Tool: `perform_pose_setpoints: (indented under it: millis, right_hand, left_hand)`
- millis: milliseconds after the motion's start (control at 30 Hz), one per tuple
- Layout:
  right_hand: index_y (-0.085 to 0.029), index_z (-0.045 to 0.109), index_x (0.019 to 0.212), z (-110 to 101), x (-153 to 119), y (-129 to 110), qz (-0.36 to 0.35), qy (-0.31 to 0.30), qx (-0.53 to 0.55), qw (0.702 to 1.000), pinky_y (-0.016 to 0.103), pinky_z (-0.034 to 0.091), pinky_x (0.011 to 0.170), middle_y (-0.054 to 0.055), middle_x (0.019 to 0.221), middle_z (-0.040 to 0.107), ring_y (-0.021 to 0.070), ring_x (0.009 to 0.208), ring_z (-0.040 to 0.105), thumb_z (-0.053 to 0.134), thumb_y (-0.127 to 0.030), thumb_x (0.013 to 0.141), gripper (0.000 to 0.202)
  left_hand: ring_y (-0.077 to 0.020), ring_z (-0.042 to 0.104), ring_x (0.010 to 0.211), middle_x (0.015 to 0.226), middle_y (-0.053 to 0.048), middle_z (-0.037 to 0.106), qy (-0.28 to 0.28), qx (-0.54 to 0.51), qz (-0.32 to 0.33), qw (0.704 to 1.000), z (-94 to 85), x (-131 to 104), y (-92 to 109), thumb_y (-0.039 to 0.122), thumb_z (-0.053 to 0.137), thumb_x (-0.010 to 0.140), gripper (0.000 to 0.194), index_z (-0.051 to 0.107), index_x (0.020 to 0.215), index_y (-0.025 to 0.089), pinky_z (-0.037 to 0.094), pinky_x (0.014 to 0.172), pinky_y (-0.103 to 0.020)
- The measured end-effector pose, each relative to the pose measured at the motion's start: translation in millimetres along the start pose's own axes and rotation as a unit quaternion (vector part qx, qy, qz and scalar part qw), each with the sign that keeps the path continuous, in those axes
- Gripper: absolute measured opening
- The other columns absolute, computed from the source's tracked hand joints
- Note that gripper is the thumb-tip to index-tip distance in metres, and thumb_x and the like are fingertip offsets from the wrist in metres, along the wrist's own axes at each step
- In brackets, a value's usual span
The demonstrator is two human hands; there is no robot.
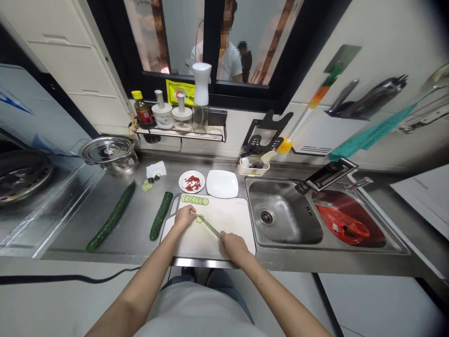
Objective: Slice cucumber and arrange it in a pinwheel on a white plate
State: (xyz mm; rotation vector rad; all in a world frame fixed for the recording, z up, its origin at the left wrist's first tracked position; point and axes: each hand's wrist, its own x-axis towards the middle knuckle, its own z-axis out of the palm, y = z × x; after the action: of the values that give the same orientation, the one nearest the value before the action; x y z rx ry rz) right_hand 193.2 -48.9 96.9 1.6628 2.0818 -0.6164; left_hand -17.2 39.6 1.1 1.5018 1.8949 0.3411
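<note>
My right hand [235, 245] is wrapped round the handle of a knife [211, 228], whose blade points left and away from me over the white cutting board [224, 245]. At the blade's tip lies a single cucumber slice [199, 218]. Just left of that slice is my left hand [185, 216], its thumb and fingers drawn together; whatever is in them, if anything, is too small to tell. A row of overlapping cucumber slices [195, 200] lies along the board's far left edge. Left of the board rest a shorter cucumber [161, 216] and a long whole cucumber [111, 216].
Behind the board stand a plate with red chopped pieces [192, 181] and a white square plate [222, 184]. A double sink [286, 213] is at right, with a red plastic bag [345, 225]. A lidded steel pot [111, 155] and cucumber scraps [147, 185] sit at left.
</note>
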Motion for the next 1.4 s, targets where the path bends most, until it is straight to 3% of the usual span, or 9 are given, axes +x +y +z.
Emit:
perform_pose_setpoints:
  millis: [833,1200,1400]
  right_hand:
    - [-0.015,0.056,0.111,0,-2,-10,0.013,0.008,-0.013,1.0,0.03,0.043,0.07,0.015,0.096,0.069,0.0238,0.093,0.066,0.033,-0.01,0.09,0.032]
    - [-0.015,0.056,0.111,8,-8,3,0.01,0.001,-0.006,1.0,0.028,0.041,0.067,0.014,0.096,0.069,0.0232,0.091,0.066,0.032,-0.014,0.091,0.031]
    - [-0.015,0.055,0.113,-1,-2,-5,0.008,-0.011,-0.006,1.0,0.029,0.042,0.067,0.014,0.098,0.069,0.0231,0.091,0.066,0.034,-0.011,0.089,0.033]
  left_hand:
    - [-0.0157,0.063,0.079,0.084,0.001,0.071,-0.01,0.011,-0.002,1.0,-4.9,-1,6,0.026,0.068,0.07,0.014,0.067,0.084,0.023,0.04,0.066,-0.023]
    - [-0.015,0.062,0.076,0.084,0.0,0.071,-0.012,0.01,-0.005,1.0,-6.9,-2,7,0.026,0.069,0.069,0.016,0.067,0.084,0.022,0.039,0.063,-0.022]
    - [-0.0149,0.061,0.076,0.084,0.0,0.07,-0.014,0.006,-0.003,1.0,-7.9,-2,7,0.025,0.069,0.069,0.016,0.067,0.084,0.022,0.039,0.063,-0.022]
